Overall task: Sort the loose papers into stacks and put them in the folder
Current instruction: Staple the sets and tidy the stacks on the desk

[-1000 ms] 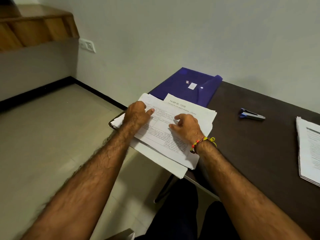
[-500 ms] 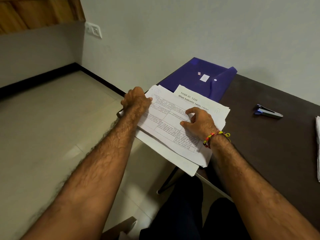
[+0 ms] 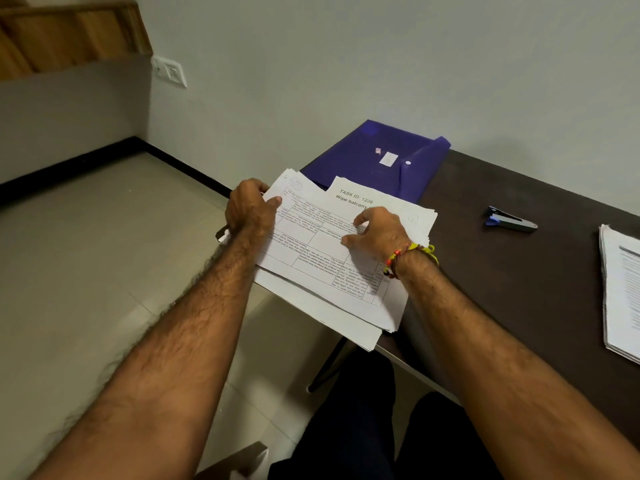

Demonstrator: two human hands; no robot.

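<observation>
1. The left hand (image 3: 250, 210) has shifted from resting on top of the loose papers (image 3: 332, 258) to their far-left edge, where its grip curls round the side of the pile with the thumb lying on the top sheet.
2. The right hand (image 3: 377, 230) has stayed on the top sheet with fingers bent and tips pressing down, thumb spread out; it pinches nothing that I can make out.
3. My reading: the pile is being squared or steadied before sheets get pulled off, so sorting has barely started.
4. The papers sit at the worktop (image 3: 519, 271) corner, fanned and uneven, their near edge overhanging above the floor; sheets could slide off there.
5. The blue folder (image 3: 374, 154) lies closed just behind the pile, partly under its far edge, against the wall.
6. To the right is bare worktop, then a stapler (image 3: 510, 220) and a second stack (image 3: 623, 292) at the frame's edge, well apart from the hands.
</observation>
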